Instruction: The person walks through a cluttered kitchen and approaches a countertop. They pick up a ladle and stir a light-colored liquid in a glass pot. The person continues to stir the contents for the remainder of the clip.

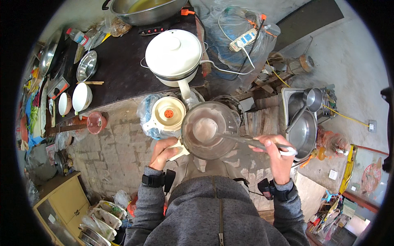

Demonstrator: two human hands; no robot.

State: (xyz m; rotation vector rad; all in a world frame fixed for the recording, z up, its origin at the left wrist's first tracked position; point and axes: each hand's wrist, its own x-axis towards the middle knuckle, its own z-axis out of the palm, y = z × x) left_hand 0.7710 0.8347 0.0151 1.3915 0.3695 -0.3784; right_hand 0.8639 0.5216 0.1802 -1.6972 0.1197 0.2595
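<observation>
My left hand [165,151] grips the cream handle of a clear jug [227,120], whose wall is coated with brownish residue. In my right hand [275,155] is the handle of a ladle [243,140]. The ladle's bowl sits within the outline of the jug's mouth, with pale brown liquid [205,129] showing there. How deep the bowl reaches cannot be told. Just left of the jug is a round cream plastic appliance part [154,113] with a side handle and an orange disc in its middle.
A lidded white electric pot [172,58] stands on the dark table [120,67], its cord running right to a power strip [243,40]. Bowls [82,97] line the table's left. A metal sink [303,135] with another ladle [312,100] is at right. A pink basket [96,123] is below the table.
</observation>
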